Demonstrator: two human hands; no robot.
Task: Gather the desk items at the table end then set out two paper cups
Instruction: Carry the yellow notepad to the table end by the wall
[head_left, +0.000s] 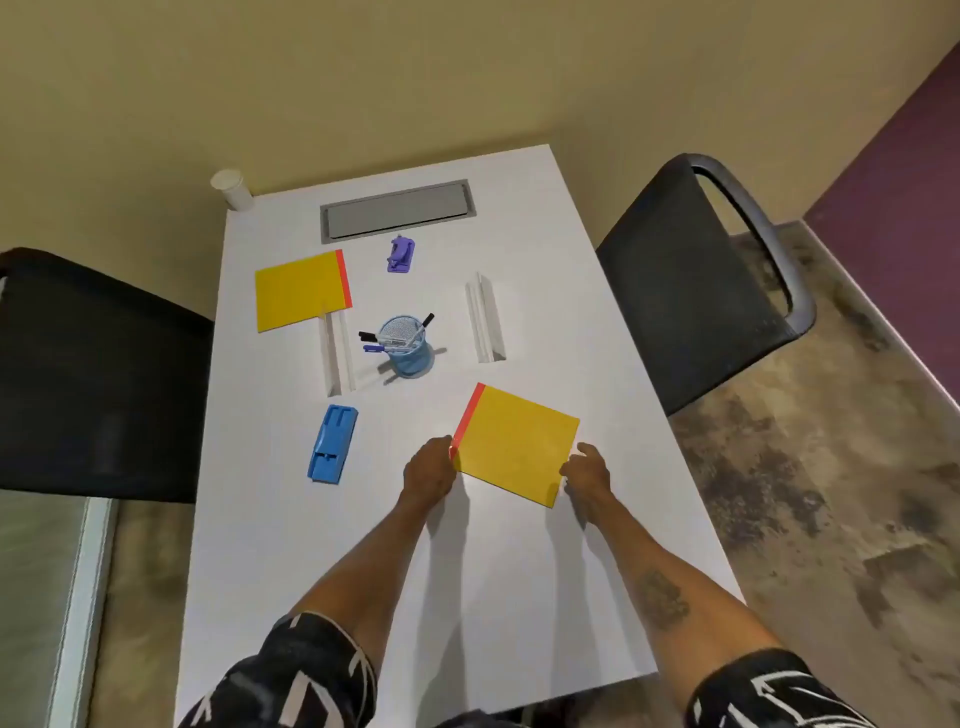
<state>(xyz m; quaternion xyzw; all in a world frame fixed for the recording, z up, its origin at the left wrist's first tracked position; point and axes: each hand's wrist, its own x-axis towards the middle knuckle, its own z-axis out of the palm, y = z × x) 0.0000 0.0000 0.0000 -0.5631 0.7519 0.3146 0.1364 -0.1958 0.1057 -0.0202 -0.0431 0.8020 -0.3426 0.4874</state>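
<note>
Patterned sleeves (291, 670) at bottom edge, both bare forearms reach out over the white counter (519, 597). Left grip (428, 470) is narrow, fingers curled onto the red-striped left corner of the near yellow pad (519, 441). Right grip (587, 470) is narrow too, thumb and curled fingers pinching the pad's right corner. The pad sits between the two grips, turned at an angle; cannot tell if it is lifted off the counter.

Blue stapler (332, 444) lies left of the left grip, apart from it. Beyond both grips stands a blue mesh pen cup (410, 351) with markers in it, and a white strip holder on each side of it: left strip holder (336, 351), right strip holder (485, 322). Far yellow pad (301, 291) lies further out, left, its near corner touching the left strip holder. Purple punch (401, 254) sits well beyond the grips, just before the grey hatch (397, 210). Paper cup (231, 189) stands at the far-left counter corner, furthest from both grips. Black chair (93, 374) left of the counter, another chair (696, 291) on the right.
</note>
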